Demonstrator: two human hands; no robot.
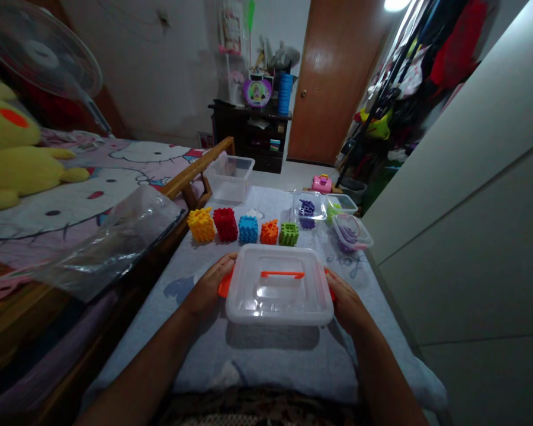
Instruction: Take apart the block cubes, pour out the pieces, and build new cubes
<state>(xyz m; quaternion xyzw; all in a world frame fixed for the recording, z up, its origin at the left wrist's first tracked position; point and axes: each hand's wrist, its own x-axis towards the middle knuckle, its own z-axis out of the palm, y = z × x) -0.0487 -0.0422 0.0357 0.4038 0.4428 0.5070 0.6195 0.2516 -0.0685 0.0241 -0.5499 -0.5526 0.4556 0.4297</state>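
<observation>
A clear lidded box (279,296) with an orange handle (282,274) on its lid is between my hands. My left hand (211,286) grips its left side at an orange latch, and my right hand (347,300) has hold of the right side at the other latch. Behind the box, a row of textured cubes stands on the cloth: yellow (201,225), red (225,225), blue (249,229), orange (269,232) and green (289,234). The inside of the box looks blurred through the lid.
An open clear bin (231,179) stands at the back left. Clear containers with purple pieces (307,213), green pieces (334,209) and purple items (348,235) sit at the back right. A wooden bed rail (199,168) runs along the left, beside a plastic bag (115,242).
</observation>
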